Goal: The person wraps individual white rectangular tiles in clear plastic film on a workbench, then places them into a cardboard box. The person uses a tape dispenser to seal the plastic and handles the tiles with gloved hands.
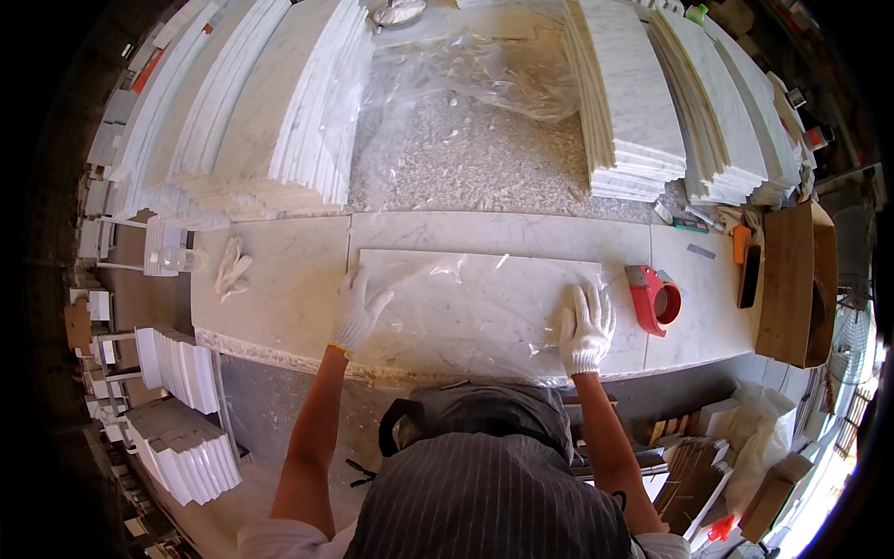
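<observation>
Here's the broad pale stone bench (270, 289), running beneath and out past both ends of our landmark, the marble slab (480, 298). Beyond the slab's far edge rise the big stacks: left stack (279, 112) away beyond its left end, right stack (633, 93) beyond its right end, with crumpled plastic (475, 79) lying between them. And the slab itself? Flat on the bench, right in front of the person's body, long side crosswise, with clear film (549, 347) over its top, glinting and creased. Well off to the slab's right stands a cardboard box (780, 279).

Now the hands, both gloved in white! Left hand (358, 312) at the slab's left end, thumb spread wide toward the middle; its fingers point away, but their spacing is washed out, so I can't call it. Right hand (587, 328) at the right end, palm down, fingers fanned a little apart, thumb out, nothing pinched. Looks like the film is being laid and flattened over the slab; the next move seems to call for drawing it taut and tucking the edges. Just right of the slab sits a red tape dispenser (643, 298), and well left, a loose glove (233, 268).
</observation>
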`<state>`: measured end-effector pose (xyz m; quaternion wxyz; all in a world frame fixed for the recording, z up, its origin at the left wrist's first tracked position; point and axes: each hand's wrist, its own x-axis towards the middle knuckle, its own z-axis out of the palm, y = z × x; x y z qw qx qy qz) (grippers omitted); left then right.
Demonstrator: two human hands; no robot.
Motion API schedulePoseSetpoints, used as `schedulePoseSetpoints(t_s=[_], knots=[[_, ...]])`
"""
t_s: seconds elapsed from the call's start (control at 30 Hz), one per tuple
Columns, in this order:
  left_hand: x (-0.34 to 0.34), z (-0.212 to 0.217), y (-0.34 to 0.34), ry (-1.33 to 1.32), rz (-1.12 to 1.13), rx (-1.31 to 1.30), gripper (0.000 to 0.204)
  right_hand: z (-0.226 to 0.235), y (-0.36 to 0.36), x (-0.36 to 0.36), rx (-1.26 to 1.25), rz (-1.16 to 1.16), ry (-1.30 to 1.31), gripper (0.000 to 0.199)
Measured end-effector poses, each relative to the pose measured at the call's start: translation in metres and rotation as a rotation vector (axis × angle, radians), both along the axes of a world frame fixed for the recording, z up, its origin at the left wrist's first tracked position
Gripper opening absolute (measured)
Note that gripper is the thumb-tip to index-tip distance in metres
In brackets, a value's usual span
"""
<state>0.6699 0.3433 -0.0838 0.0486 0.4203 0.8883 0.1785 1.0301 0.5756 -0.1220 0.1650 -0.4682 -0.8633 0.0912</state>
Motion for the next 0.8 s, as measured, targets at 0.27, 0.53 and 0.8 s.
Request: schedulePoseSetpoints(t_s=[0.27, 0.53, 0.8], knots=[[0.051, 0.014, 0.012, -0.145, 0.472, -0.200, 0.061, -0.002, 0.000, 0.002, -0.020, -0.014, 0.019, 0.043], [0.008, -0.044, -0.028, -0.478, 0.381, 0.139, 0.025, -0.002, 0.002, 0.004, -0.003, 0.014, -0.001, 0.044], [-0.006, -0.036, -0.045, -0.600, 0.453, 0.130, 0.026, 0.012, 0.004, -0.005, -0.022, 0.063, 0.027, 0.042]])
